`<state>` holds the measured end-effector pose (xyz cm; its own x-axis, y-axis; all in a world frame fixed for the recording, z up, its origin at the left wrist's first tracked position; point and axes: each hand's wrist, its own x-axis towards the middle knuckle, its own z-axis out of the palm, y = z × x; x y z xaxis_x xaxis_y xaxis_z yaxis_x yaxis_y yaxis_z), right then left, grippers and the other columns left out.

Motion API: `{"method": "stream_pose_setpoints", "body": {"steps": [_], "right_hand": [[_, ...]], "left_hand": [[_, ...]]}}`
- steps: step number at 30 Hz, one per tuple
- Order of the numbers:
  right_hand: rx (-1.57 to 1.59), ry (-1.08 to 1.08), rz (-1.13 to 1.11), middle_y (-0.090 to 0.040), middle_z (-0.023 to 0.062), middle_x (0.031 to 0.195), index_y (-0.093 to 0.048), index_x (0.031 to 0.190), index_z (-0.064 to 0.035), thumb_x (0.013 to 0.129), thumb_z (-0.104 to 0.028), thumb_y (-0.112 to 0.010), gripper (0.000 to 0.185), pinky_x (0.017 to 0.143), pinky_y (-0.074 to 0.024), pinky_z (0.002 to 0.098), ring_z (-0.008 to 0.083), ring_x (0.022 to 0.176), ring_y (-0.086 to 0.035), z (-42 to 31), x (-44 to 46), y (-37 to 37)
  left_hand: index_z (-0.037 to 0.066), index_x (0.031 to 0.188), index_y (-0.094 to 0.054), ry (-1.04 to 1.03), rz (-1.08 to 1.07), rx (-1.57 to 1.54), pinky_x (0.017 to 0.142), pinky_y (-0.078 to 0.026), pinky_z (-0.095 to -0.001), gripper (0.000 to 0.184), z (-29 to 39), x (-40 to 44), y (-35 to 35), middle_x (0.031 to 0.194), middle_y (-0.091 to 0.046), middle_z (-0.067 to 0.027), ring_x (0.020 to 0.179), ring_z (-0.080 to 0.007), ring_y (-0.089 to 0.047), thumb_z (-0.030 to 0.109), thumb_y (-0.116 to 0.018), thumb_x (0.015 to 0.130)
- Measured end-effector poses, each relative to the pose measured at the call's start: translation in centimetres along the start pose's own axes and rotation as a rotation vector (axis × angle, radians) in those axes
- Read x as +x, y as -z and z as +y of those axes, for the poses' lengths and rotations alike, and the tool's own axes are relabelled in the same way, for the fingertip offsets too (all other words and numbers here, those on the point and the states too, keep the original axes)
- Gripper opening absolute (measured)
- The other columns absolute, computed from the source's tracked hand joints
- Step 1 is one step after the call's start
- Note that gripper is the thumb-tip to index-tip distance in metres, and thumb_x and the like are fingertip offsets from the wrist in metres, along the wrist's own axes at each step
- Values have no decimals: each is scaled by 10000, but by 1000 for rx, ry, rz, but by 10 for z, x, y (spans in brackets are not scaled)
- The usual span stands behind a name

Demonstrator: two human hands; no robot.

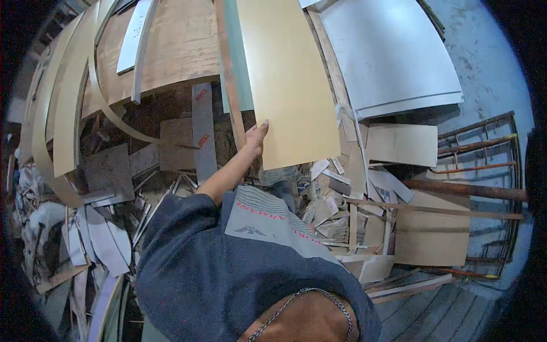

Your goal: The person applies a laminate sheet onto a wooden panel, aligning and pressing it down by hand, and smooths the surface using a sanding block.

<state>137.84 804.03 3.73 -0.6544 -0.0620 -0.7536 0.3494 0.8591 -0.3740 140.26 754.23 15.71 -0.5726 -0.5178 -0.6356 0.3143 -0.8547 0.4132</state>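
My left hand reaches forward and is closed on the left edge of a long, pale-yellow panel, near its close end. The thumb side shows at the edge, while the other fingers are mostly hidden. Beside the panel on the left lie a narrow brown wooden strip and a green sheet. My right hand is out of sight.
A large white sheet lies at the right, above a metal rack. Brown plywood spans the upper left. Offcuts litter the floor ahead, and long strips are heaped at the left.
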Motion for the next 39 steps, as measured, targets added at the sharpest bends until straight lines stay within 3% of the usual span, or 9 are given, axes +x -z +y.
{"method": "stream_pose_setpoints", "body": {"steps": [5,7,10,28,39], "right_hand": [[-29,-2,-18,-676,252,1168,-660,1239,-47,892,-358,-669,466,959,-499,470,396,1098,-648,-5,3,5],[-40,-1,-24,-678,252,1164,-663,1236,-49,893,-359,-667,462,957,-501,470,395,1095,-650,-7,4,6],[-54,0,-33,-681,251,1158,-667,1232,-52,894,-361,-664,457,954,-503,470,393,1090,-653,-10,4,8],[-89,-2,-61,-699,244,1121,-691,1207,-74,900,-374,-645,432,934,-516,468,383,1062,-672,-15,7,10],[-80,-7,-63,-709,240,1099,-706,1191,-87,904,-381,-634,418,922,-524,466,377,1046,-683,-12,7,9]], "left_hand": [[42,1213,-624,21,147,78,851,-592,-480,373,-3,16,-10,1132,-703,-90,966,-256,-701,252,-749,931],[-37,1154,-651,-100,200,24,754,-599,-407,425,-8,15,-13,1087,-723,-139,894,-247,-716,241,-811,876],[-44,1117,-673,-136,321,73,714,-597,-390,409,-8,14,-16,1054,-732,-140,854,-236,-720,237,-825,862],[-34,995,-697,-322,177,186,692,-588,-340,298,-12,2,-11,944,-735,-109,789,-178,-701,199,-825,861],[-55,1103,-691,-339,183,205,684,-592,-352,320,-13,-4,-13,978,-743,-147,791,-198,-715,122,-803,860]]}}
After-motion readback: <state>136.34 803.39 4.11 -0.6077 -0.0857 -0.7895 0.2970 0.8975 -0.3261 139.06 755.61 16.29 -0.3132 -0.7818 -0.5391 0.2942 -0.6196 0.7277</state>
